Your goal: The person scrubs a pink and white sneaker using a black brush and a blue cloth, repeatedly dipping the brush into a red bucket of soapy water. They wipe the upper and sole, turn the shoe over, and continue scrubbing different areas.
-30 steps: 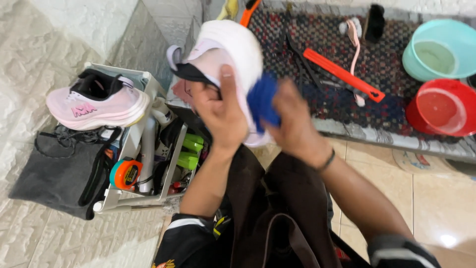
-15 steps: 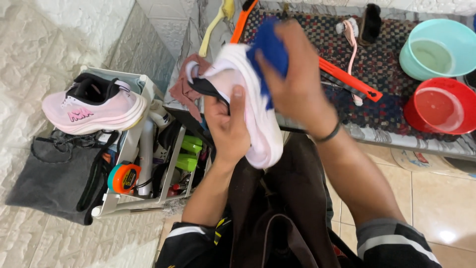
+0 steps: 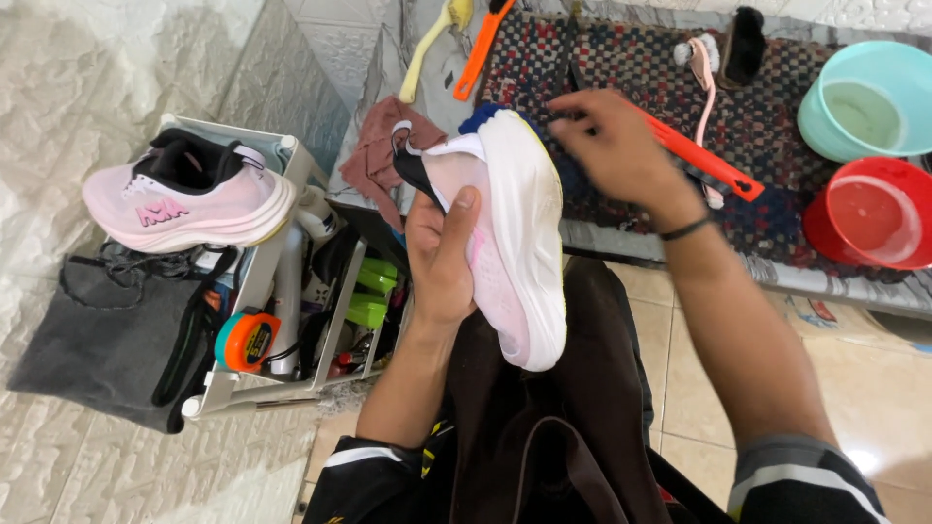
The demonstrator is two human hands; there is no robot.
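Left of the left hand [image 3: 442,257], a matching pink shoe [image 3: 189,199] rests on a white rack [image 3: 257,291]. That hand grips a pink sneaker [image 3: 505,233], sole turned rightward. The right hand [image 3: 612,146], fingers curled, presses a blue cloth [image 3: 481,116] at its toe.

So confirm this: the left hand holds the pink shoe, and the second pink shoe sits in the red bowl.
Wrong on one point. The left hand does hold the pink shoe, but the second pink shoe rests on the white rack, not in the red bowl. The head view shows it.
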